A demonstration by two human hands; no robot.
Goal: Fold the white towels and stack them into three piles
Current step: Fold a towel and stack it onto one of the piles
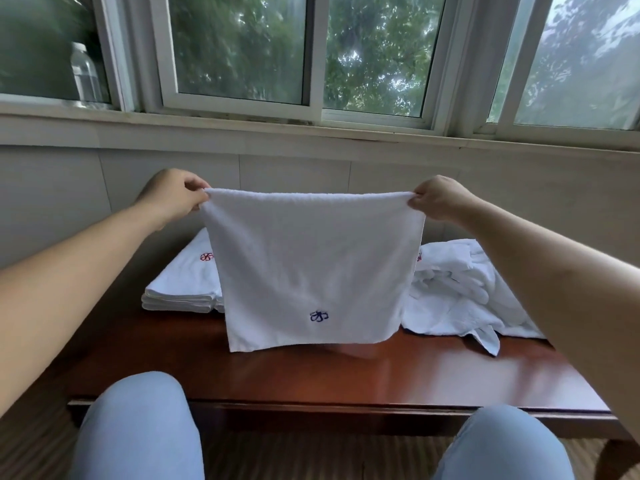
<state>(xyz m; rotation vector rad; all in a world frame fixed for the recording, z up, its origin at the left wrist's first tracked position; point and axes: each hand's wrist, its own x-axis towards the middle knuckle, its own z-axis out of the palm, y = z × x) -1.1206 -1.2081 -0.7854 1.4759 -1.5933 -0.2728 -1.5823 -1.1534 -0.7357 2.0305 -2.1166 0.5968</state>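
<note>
Plainly, the left hand [173, 194] and right hand [441, 199] each pinch a top corner of the white towel [311, 265], hanging taut above the wooden table [311, 372]. Keeping corners level should give a square fold before it joins the folded pile [183, 285]; unfolded towels [460, 299] wait right.
</note>
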